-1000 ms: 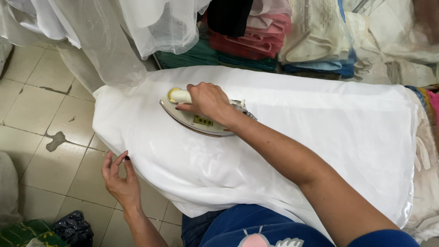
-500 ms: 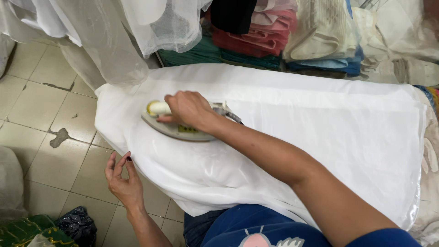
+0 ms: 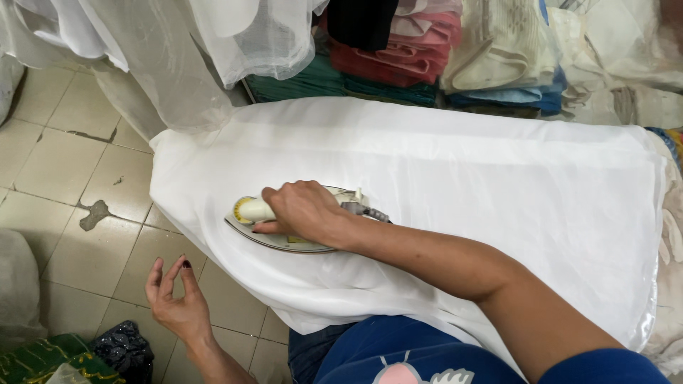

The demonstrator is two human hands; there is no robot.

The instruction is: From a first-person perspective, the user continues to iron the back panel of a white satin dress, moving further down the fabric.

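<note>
Beige floor tiles [image 3: 64, 178] fill the left side of the frame, worn and stained, with a dark chipped patch at the left middle. White cloth [image 3: 462, 185] covers the centre and right, spread smooth over a padded surface whose rounded end points toward the left; the cloth hangs over the near edge and down the left end, and its right edge shows a glossy hem. Sheer white curtains [image 3: 178, 50] hang at the upper left, draping down to touch the far left corner of the cloth. Along the top edge, behind the surface, folded fabrics [image 3: 427, 57] lie in stacks: green low down, red and pink above, cream and blue to the right, something black at top centre. More pale fabric is heaped at the upper right. At the lower left corner lies a green patterned bundle [image 3: 43, 359] with a dark sequinned piece [image 3: 121, 348] beside it.

On the left part of the cloth sits the iron [image 3: 284, 227], flat on its soleplate, tip toward the lower left, its cream handle end showing. The right hand [image 3: 306, 212] is closed around the iron's handle, forearm running to the lower right. The left hand [image 3: 174, 302] hangs open below the cloth's near edge at the lower left, fingers loosely spread, holding nothing, just clear of the cloth.
</note>
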